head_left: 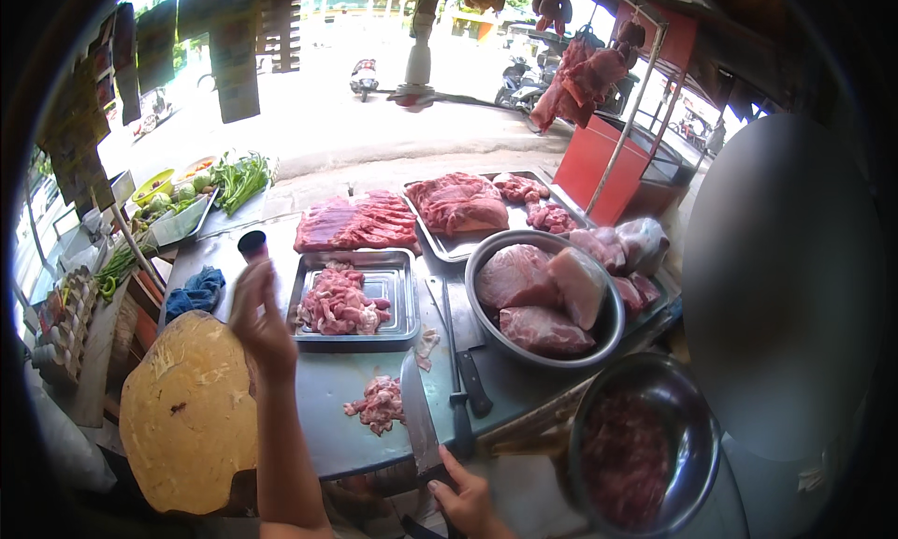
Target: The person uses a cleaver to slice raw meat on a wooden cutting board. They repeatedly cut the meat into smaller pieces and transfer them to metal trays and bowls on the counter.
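My right hand is closed on a broad-bladed knife at the lower edge, its blade pointing away from me. Beside the blade lies a small pile of chopped meat on the teal tabletop. My left hand is raised between the round wooden chopping block and a metal tray holding cut meat strips. Its fingers are smeared by motion. A small dark round thing shows just beyond the fingertips; whether they touch it, I cannot tell.
A sharpening rod and another knife lie right of my blade. A metal basin holds large meat pieces; another bowl holds dark red meat. A rib slab, blue cloth and vegetables sit farther off. A blurred person stands right.
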Motion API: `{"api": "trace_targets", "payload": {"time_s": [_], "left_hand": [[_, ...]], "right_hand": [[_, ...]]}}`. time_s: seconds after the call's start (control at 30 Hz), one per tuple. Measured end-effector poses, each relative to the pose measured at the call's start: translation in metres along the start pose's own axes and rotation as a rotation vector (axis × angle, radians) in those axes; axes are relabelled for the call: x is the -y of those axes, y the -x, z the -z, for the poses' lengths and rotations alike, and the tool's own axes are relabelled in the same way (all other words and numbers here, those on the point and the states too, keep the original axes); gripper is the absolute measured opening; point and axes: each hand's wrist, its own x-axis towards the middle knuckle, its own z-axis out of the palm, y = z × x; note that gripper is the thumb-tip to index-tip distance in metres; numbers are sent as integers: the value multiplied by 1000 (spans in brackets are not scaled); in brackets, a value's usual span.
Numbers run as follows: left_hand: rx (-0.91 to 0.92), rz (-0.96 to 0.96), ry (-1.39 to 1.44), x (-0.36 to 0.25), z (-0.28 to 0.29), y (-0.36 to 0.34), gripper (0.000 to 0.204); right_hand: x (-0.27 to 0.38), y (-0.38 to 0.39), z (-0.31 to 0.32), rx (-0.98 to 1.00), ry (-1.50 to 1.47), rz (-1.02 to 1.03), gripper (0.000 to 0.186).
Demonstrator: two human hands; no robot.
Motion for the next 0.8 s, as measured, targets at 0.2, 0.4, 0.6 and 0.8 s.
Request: {"api": "trace_targets", "payload": {"time_s": [0.2, 0.4, 0.6, 0.8], "left_hand": [[690, 156, -555, 53, -46, 78, 58], [840, 237, -374, -4, 33, 166, 8], [1184, 76, -616, -45, 120, 176, 3], [1416, -200, -1239, 2, 109, 123, 20]], "right_hand": [[-1, 1, 18, -97, 207, -42, 64], [-10, 3, 14, -120, -42, -54, 63], [-7, -5, 3, -75, -43, -46, 62], [-5, -6, 3, -47, -46, -46, 62]]}}
